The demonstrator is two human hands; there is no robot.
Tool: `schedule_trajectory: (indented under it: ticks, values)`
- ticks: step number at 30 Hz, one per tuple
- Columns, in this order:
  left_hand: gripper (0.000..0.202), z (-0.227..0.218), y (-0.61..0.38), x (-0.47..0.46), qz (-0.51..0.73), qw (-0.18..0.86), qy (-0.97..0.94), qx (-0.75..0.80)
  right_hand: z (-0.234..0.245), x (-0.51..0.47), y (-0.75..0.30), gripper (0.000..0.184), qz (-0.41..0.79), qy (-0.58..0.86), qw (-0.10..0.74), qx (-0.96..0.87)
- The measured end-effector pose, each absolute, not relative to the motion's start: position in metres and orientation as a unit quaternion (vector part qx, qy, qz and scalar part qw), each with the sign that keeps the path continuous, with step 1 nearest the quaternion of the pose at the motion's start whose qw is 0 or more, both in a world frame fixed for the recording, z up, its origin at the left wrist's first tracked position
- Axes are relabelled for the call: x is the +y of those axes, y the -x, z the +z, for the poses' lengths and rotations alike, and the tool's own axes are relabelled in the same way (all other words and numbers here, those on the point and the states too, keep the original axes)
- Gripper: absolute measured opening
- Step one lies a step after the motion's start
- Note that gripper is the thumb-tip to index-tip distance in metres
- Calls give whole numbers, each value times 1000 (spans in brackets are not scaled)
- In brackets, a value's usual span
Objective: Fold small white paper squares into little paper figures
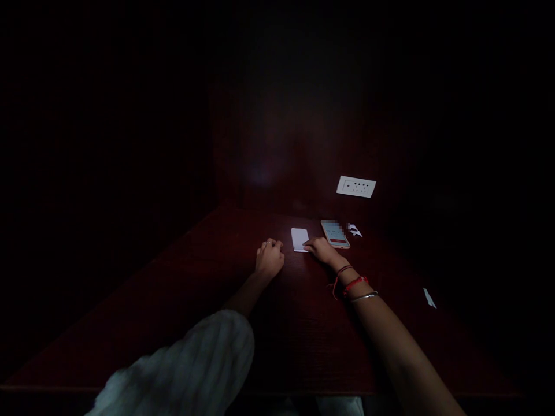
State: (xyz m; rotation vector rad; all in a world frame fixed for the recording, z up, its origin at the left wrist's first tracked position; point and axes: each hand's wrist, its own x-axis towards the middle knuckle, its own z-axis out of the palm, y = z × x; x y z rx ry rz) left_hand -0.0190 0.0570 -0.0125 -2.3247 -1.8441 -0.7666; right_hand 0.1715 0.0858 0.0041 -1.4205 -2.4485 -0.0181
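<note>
A small white rectangle of paper, seemingly folded, lies flat on the dark red table. At its lower right corner, my right hand has thumb and fingers closed on the paper's edge. My left hand rests on the table to the left of the paper, apart from it, with its fingers curled in. Nothing shows in the left fingers, though their undersides are hidden. A phone with a lit screen lies just beyond my right hand.
Crumpled white scraps lie right of the phone. A narrow white strip is farther right on the table. A white wall socket is set in the dark back panel. The surroundings are very dark, and the table's front edge is near me.
</note>
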Motion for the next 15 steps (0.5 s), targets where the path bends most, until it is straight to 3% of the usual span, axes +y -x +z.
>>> schedule_trajectory:
  ticks: [15]
  values:
    - [24, -15, 19, 59, -250, 38, 759, -600, 6, 94, -176, 25, 9, 506, 144, -851]
